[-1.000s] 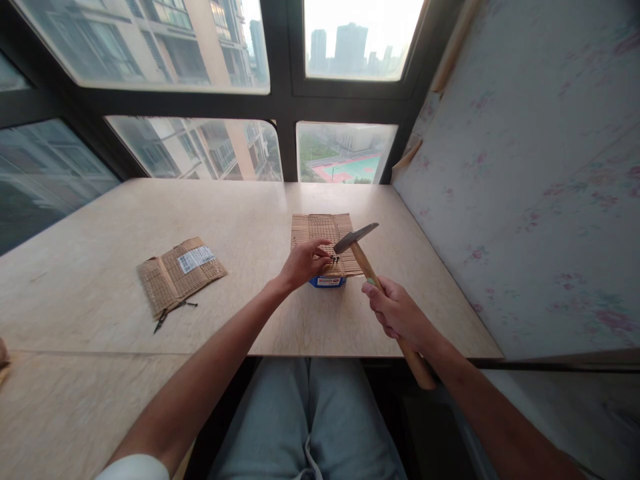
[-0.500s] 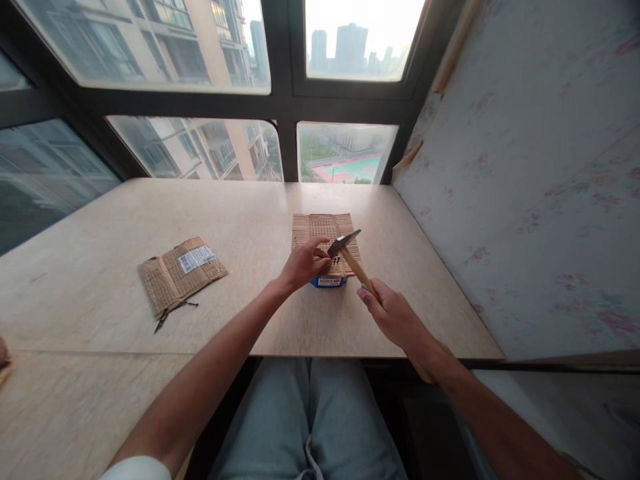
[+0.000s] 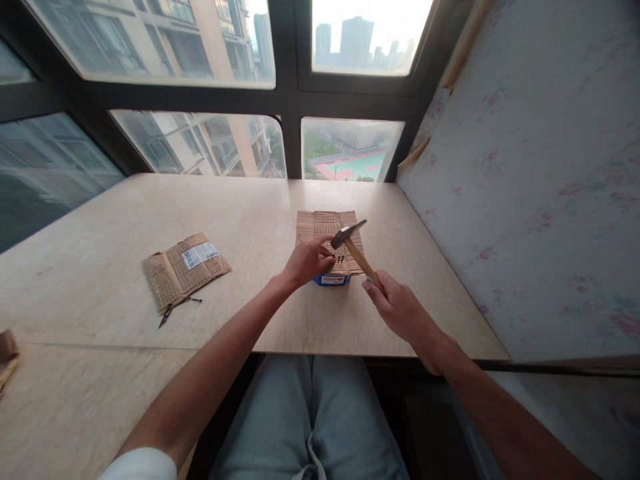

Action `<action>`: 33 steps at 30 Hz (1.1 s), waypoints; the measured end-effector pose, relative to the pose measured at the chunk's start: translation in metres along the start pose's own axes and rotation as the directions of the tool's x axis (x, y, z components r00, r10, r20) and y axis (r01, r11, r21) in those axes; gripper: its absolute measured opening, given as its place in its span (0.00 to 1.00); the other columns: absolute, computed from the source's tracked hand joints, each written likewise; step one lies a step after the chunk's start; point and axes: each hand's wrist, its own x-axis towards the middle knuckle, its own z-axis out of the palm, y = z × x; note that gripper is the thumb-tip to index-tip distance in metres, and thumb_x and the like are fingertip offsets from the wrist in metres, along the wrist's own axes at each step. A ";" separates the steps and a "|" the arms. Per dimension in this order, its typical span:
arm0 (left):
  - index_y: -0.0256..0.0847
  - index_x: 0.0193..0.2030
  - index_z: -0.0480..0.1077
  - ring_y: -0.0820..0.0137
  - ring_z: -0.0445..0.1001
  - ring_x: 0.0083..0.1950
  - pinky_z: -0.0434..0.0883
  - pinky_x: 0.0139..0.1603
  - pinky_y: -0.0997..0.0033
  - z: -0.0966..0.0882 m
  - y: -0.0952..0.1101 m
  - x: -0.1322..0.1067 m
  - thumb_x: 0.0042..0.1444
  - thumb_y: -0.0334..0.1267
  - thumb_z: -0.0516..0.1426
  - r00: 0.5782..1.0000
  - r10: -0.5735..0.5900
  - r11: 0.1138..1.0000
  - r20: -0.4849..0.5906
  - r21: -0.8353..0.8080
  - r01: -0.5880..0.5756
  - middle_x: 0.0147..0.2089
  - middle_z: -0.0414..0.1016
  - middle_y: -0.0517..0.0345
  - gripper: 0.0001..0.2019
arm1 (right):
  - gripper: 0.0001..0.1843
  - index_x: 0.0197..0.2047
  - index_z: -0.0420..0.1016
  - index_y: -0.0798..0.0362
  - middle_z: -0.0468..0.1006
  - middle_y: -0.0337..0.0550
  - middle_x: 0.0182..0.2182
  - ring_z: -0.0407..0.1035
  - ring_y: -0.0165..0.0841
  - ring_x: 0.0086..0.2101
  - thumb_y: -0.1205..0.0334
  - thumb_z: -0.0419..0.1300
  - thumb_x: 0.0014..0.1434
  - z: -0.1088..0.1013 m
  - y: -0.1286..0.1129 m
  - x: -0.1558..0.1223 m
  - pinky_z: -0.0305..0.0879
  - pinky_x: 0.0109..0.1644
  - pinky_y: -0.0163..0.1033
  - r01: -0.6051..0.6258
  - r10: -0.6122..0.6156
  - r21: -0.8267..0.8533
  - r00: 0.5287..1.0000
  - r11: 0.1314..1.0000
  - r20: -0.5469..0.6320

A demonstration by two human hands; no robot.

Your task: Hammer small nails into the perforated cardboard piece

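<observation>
My right hand (image 3: 393, 300) is wrapped round the wooden handle of a hammer (image 3: 357, 252). The hammer's dark metal head is raised just above the fingertips of my left hand (image 3: 311, 260). The left hand rests on a ribbed piece of brown cardboard (image 3: 330, 225), its thumb and fingers pinched together on a nail that they mostly hide. Right beside those fingertips, a few dark nails (image 3: 341, 259) stand up from the cardboard. Under the cardboard is a blue container (image 3: 332, 280) with a white and red label, its front edge showing.
To the left on the pale stone-look table (image 3: 260, 213) lies a folded cardboard packet (image 3: 187, 270) with a white label. Several dark nails (image 3: 179, 308) lie at its lower edge. A brown object (image 3: 7, 350) shows at the far left. Windows stand behind, a papered wall (image 3: 540, 200) at right.
The view has shifted slightly, so everything sits a little further right. The hammer head remains close above the left fingertips, and both hands keep their grips.
</observation>
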 end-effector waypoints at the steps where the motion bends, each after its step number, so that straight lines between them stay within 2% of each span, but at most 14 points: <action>1: 0.40 0.52 0.71 0.63 0.81 0.40 0.75 0.43 0.68 -0.001 0.003 0.001 0.49 0.28 0.62 1.000 0.012 0.999 0.012 0.035 -0.013 0.37 0.83 0.57 0.21 | 0.14 0.31 0.59 0.49 0.65 0.34 0.20 0.60 0.31 0.21 0.51 0.48 0.65 0.000 0.001 0.000 0.50 0.26 0.35 0.003 -0.003 -0.008 1.000 1.000 0.015; 5: 0.41 0.48 0.72 0.62 0.81 0.40 0.73 0.41 0.68 -0.006 0.013 0.003 0.48 0.27 0.60 0.997 0.040 0.987 0.064 0.156 -0.050 0.37 0.82 0.57 0.18 | 0.14 0.30 0.58 0.49 0.65 0.35 0.20 0.60 0.31 0.22 0.52 0.48 0.65 0.003 0.006 0.001 0.50 0.26 0.35 -0.004 0.005 -0.025 0.999 1.000 0.037; 8: 0.41 0.50 0.71 0.61 0.80 0.40 0.73 0.41 0.66 -0.007 0.018 0.006 0.48 0.26 0.59 0.996 0.032 0.973 0.084 0.227 -0.051 0.37 0.82 0.56 0.20 | 0.14 0.30 0.58 0.49 0.65 0.35 0.20 0.60 0.31 0.22 0.52 0.48 0.65 0.002 0.007 0.001 0.50 0.26 0.35 -0.008 0.009 -0.034 1.000 0.999 0.018; 13: 0.39 0.48 0.69 0.60 0.79 0.41 0.72 0.40 0.66 -0.007 0.024 0.009 0.47 0.25 0.59 0.990 0.069 0.957 0.126 0.273 -0.101 0.37 0.82 0.54 0.19 | 0.14 0.31 0.59 0.49 0.65 0.34 0.20 0.59 0.31 0.21 0.51 0.48 0.65 -0.005 0.004 0.001 0.50 0.26 0.35 -0.005 0.005 -0.045 1.000 0.999 0.009; 16: 0.40 0.49 0.69 0.60 0.80 0.41 0.72 0.40 0.66 -0.007 0.022 0.010 0.48 0.25 0.59 0.991 0.034 0.971 0.129 0.229 -0.063 0.38 0.82 0.54 0.19 | 0.14 0.30 0.59 0.49 0.66 0.35 0.20 0.60 0.31 0.22 0.51 0.48 0.66 -0.006 0.006 0.000 0.50 0.26 0.35 0.005 -0.005 -0.044 1.000 0.999 0.020; 21: 0.40 0.58 0.65 0.62 0.81 0.43 0.73 0.45 0.65 -0.004 0.010 0.007 0.51 0.26 0.60 0.994 0.011 0.996 0.107 0.083 -0.020 0.40 0.83 0.56 0.26 | 0.15 0.29 0.58 0.49 0.66 0.35 0.21 0.60 0.31 0.23 0.51 0.48 0.66 -0.004 0.012 -0.002 0.51 0.26 0.35 -0.003 0.003 -0.038 1.000 0.999 0.007; 25: 0.39 0.58 0.66 0.62 0.81 0.43 0.73 0.47 0.64 0.001 0.006 0.005 0.51 0.27 0.61 0.998 -0.010 0.999 0.061 0.047 0.007 0.39 0.83 0.55 0.25 | 0.15 0.30 0.59 0.49 0.65 0.34 0.20 0.60 0.31 0.22 0.51 0.48 0.66 -0.005 0.011 -0.004 0.50 0.26 0.35 -0.003 0.003 -0.032 1.000 0.999 -0.006; 30: 0.39 0.57 0.66 0.62 0.81 0.42 0.74 0.45 0.65 0.005 0.005 0.004 0.51 0.29 0.62 0.999 -0.031 0.999 0.015 0.012 0.031 0.37 0.83 0.56 0.25 | 0.12 0.32 0.59 0.48 0.64 0.34 0.19 0.59 0.31 0.21 0.53 0.49 0.65 -0.005 0.005 -0.006 0.48 0.25 0.35 0.002 -0.003 -0.077 1.000 0.997 -0.012; 33: 0.39 0.57 0.66 0.62 0.81 0.43 0.74 0.45 0.65 0.007 0.001 0.003 0.50 0.29 0.63 1.000 -0.012 1.000 -0.004 0.019 0.012 0.37 0.83 0.56 0.26 | 0.10 0.31 0.58 0.48 0.63 0.34 0.18 0.57 0.31 0.20 0.55 0.49 0.65 -0.004 0.003 -0.006 0.45 0.25 0.36 -0.024 0.028 -0.129 0.999 0.991 0.032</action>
